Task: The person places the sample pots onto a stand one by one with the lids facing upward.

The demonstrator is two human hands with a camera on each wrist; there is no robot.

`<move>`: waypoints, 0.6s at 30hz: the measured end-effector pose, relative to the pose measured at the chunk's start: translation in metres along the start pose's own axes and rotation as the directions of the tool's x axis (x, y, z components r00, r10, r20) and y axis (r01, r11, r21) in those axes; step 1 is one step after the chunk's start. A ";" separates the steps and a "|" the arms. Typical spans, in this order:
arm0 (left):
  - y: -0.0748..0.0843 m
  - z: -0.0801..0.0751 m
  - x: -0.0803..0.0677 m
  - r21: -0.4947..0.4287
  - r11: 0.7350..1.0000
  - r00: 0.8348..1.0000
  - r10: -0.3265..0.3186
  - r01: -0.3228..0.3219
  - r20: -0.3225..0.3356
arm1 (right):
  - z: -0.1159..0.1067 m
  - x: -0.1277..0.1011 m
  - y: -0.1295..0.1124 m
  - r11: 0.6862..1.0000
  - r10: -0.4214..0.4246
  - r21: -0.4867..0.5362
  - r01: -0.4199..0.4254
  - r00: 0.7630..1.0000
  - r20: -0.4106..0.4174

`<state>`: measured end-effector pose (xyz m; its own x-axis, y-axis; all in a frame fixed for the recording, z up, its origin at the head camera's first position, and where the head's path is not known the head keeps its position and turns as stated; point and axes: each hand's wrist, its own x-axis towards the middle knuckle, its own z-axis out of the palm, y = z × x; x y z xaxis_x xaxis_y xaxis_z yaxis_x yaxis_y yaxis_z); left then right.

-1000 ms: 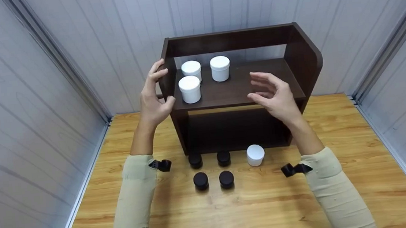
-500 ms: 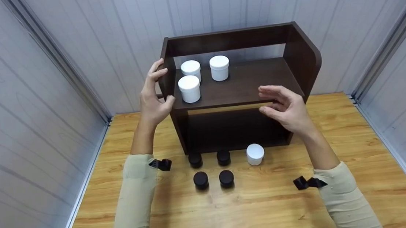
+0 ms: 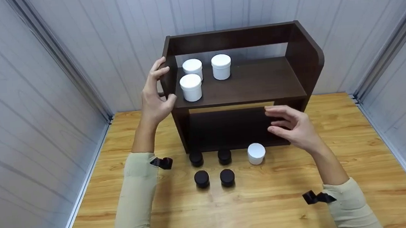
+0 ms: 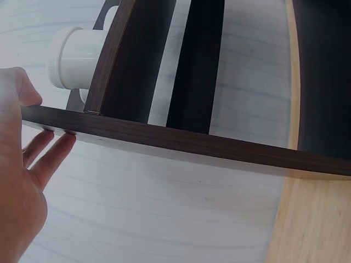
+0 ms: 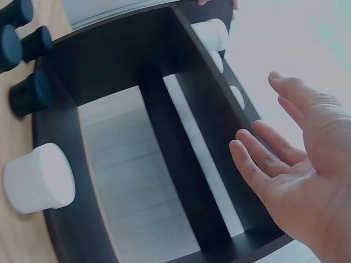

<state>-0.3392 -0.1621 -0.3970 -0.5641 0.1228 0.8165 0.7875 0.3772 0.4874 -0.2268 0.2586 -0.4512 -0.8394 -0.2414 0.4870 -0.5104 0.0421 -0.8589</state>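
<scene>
Dark wooden shelf [image 3: 244, 84] is standing on the desk [image 3: 269, 203]; left grip [image 3: 155, 96] is clasping its side panel, right grip [image 3: 294, 126] is hovering open, empty, near the white jar [image 3: 256, 153] beside four black jars [image 3: 213, 168].

Left hand [image 3: 155, 96]: fingers wrap behind the shelf unit's [image 3: 241, 85] left side panel, tips out of sight in head view. Left wrist view cuts that hand off at the left edge; only a slice of one white jar [image 4: 77, 57] shows past the panel. Right wrist view: right hand [image 5: 304, 181] cut by right and bottom edges. Shelf's lower compartment dark, interior unreadable. Both forearms run off the bottom edge.
</scene>
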 end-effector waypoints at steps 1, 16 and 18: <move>0.000 0.000 0.000 0.001 1.000 1.000 0.002 -0.002 0.001 | 0.000 -0.002 0.003 1.000 0.002 -0.009 -0.002 1.000 0.005; 0.002 -0.001 0.000 0.005 1.000 1.000 -0.011 0.011 0.006 | 0.003 -0.030 0.053 0.985 0.087 -0.148 -0.089 0.996 -0.016; 0.002 -0.002 0.000 0.008 1.000 1.000 -0.012 0.011 0.006 | 0.004 -0.033 0.058 0.985 0.084 -0.148 -0.086 0.996 -0.016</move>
<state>-0.3376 -0.1629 -0.3954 -0.5747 0.1240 0.8089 0.7790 0.3857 0.4943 -0.2280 0.2650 -0.5175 -0.8822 -0.2216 0.4154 -0.4587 0.2060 -0.8644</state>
